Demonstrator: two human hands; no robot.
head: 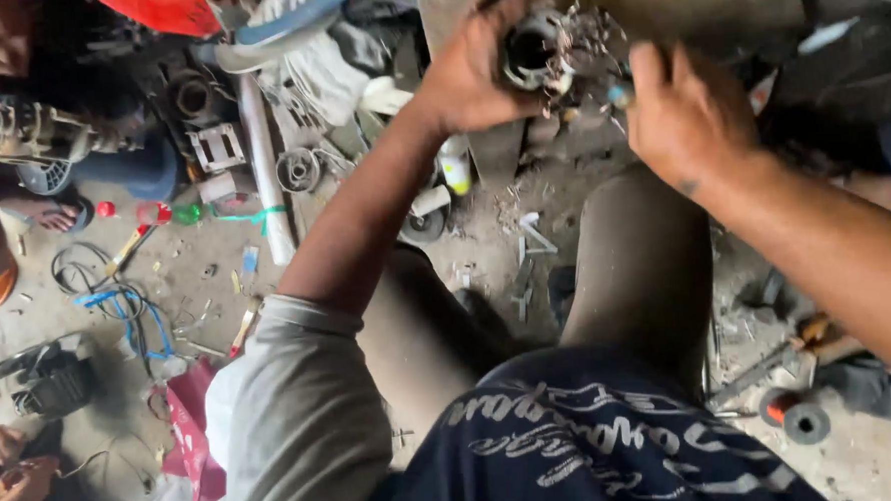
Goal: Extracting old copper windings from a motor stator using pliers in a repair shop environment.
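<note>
Floor, left edge: loose blue cable (117, 300). Left hand (468, 74) clamped round motor stator (535, 51) on block (501, 143) at top. Right hand (685, 120) closed on a small tool (619, 95) beside it. Risk: tool slips on frayed windings, jabs left fingers.

Single head view, steep downward, close over hands (579, 94), knees, floor.

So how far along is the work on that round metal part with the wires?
Partly open: the motor stator shows a hollow bore, with loose winding wires sticking out. In hand: the left hand grips its housing while the right hand works a blue-handled tool at the wires. Left: wires remain attached.
</note>
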